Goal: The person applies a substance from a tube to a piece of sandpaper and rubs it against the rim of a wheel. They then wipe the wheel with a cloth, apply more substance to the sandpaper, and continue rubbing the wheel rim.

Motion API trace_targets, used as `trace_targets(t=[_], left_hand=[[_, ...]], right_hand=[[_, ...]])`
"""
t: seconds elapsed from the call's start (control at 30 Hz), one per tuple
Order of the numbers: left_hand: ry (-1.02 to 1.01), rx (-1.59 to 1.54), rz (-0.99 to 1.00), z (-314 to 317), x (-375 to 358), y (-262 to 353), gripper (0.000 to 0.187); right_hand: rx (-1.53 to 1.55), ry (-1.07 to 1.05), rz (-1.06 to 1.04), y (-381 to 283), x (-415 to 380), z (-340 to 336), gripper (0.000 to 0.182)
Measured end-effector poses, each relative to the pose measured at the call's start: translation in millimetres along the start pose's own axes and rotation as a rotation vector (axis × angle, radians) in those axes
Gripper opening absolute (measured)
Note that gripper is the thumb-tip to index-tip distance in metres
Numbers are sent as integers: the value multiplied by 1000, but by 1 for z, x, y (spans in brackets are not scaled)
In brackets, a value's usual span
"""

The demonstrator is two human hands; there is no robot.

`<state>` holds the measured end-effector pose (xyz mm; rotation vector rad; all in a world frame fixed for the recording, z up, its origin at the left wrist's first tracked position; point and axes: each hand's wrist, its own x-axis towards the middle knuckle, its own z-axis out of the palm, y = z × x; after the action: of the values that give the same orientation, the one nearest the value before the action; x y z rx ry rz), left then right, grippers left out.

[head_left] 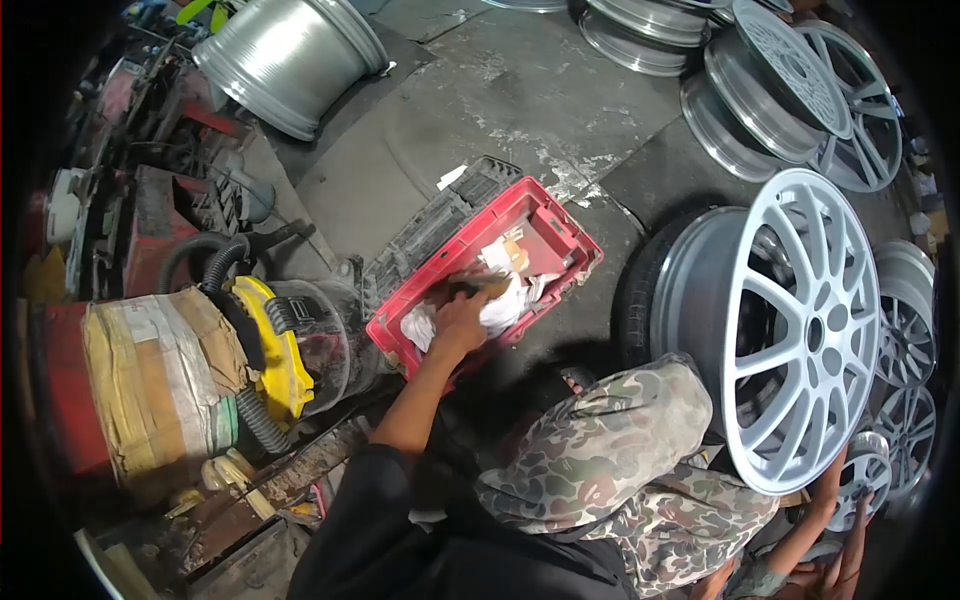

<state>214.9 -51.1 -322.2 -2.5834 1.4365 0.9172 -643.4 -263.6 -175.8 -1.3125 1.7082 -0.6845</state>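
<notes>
My left hand (461,322) reaches down into a red toolbox (392,326) on the floor, among crumpled white cloth or paper (508,306). Brownish pieces lie around its fingertips, too blurred to name. The fingers are partly hidden and smeared, so whether they hold anything cannot be told. Behind the box, its dark lid (425,222) is folded back. Beige and white scraps (508,255) lie in the box's far part. My right hand does not show. My bent leg in camouflage cloth (610,440) is just right of the box.
A silver multi-spoke wheel rim (815,335) stands upright at right, near a tyre (640,290). Rims (765,100) are piled at the back right; a wide rim barrel (290,65) lies back left. A yellow-black vacuum (275,345) stands left. Another person's arm (815,510) shows lower right.
</notes>
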Motion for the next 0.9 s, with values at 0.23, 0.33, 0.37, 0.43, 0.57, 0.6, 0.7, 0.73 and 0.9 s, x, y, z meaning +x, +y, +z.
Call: trace_targets(t=[0.23,0.33,0.37,0.43,0.57,0.6,0.7,0.73,0.9], left_hand=[[-275,125,-232,-22,-34,-48,52],[-237,255,-246,-42,-43,-27,53],[-26,193,-79,-36,-40,-25,52],[223,21,281,-18,-16,-25,57],[320,-364,248,1,67,3,39],[322,-369,257,10,82,2,39],[209,-28,-214,34,109,-1,27],[261,22,-158,38,107,-8,22],[311,186,-58,61,127,-36,17]], right_hand=[[37,100,53,12,2,-9,39],[32,105,49,16,0,-10,37],[24,104,47,17,-1,-11,36],[17,106,41,16,1,-7,35],[8,98,25,12,2,-6,33],[4,98,23,13,2,-6,32],[-7,100,12,13,-1,-8,31],[-7,100,12,14,-2,-8,30],[-25,96,3,15,5,-4,28]])
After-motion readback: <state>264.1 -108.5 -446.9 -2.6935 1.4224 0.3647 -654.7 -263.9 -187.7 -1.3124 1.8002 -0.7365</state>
